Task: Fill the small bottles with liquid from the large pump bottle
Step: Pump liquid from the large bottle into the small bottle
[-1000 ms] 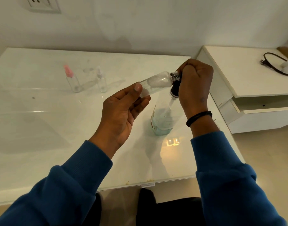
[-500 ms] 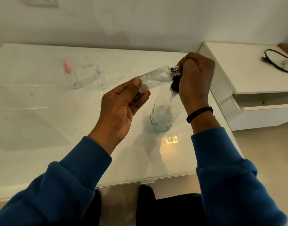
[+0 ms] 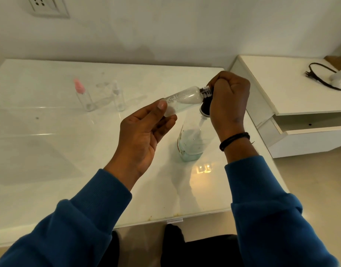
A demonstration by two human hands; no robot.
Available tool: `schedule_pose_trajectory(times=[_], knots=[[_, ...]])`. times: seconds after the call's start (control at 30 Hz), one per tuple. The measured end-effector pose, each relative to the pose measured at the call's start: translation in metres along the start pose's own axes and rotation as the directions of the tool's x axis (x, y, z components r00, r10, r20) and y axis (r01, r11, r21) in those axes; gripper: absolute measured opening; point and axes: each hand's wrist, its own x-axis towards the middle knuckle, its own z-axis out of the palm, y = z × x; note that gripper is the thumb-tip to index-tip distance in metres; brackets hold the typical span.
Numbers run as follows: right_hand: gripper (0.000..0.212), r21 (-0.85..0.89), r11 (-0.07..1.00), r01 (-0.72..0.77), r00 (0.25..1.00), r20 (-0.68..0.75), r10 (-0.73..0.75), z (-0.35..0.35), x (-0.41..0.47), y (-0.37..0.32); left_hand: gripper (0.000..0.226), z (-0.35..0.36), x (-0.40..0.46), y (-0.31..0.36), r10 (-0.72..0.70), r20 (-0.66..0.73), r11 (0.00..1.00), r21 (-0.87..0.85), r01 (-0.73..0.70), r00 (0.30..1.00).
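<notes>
The left hand [image 3: 144,132] holds a small clear bottle [image 3: 183,100] above the white surface [image 3: 50,151], thumb and fingers curled round its base end. The bottle lies nearly on its side — its long axis runs from lower left up to the right, with the threaded neck pointing right toward the right hand [image 3: 228,105]. That hand is clenched over the black pump head [image 3: 205,108] of the large pump bottle [image 3: 190,141], which stands upright on the surface just below the small bottle's neck (some pale blue-green liquid shows at its bottom). Whether the nozzle sits inside the neck cannot be told. Farther left on the surface stand 2 more small bottles — a pink-capped bottle [image 3: 84,99] and a clear-capped bottle [image 3: 118,98], near each other.
</notes>
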Motion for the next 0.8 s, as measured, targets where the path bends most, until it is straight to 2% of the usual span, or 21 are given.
schedule_pose_trajectory(times=[0.13, 0.3, 0.47, 0.7, 0.8], knots=[[0.026, -0.015, 0.999, 0.044, 0.999, -0.01, -0.045, 0.002, 0.001, -0.004, 0.032, 0.0, 0.002, 0.001, 0.004, -0.001, 1.0, 0.004, -0.004, 1.0], [0.032, 0.007, 1.0, 0.009, 1.0, -0.001, -0.009, 0.001, -0.001, 0.002, 0.041, 0.001, 0.0, 0.0, 0.0, -0.01, 1.0, 0.012, 0.0, 1.0], [0.029, -0.034, 0.998, 0.059, 0.998, -0.013, -0.06, 0.002, 0.003, 0.002, 0.032, 0.001, 0.001, 0.001, 0.005, -0.004, 1.0, 0.015, -0.005, 1.0], [0.031, -0.097, 0.993, 0.064, 0.997, -0.024, -0.067, 0.0, 0.005, 0.006, 0.035, 0.002, 0.0, 0.0, -0.002, -0.01, 1.0, 0.005, 0.002, 1.0], [0.035, -0.056, 0.996, 0.075, 0.996, -0.033, -0.077, 0.002, 0.005, 0.005, 0.031, 0.002, 0.002, 0.002, 0.004, -0.012, 1.0, 0.014, -0.004, 1.0]])
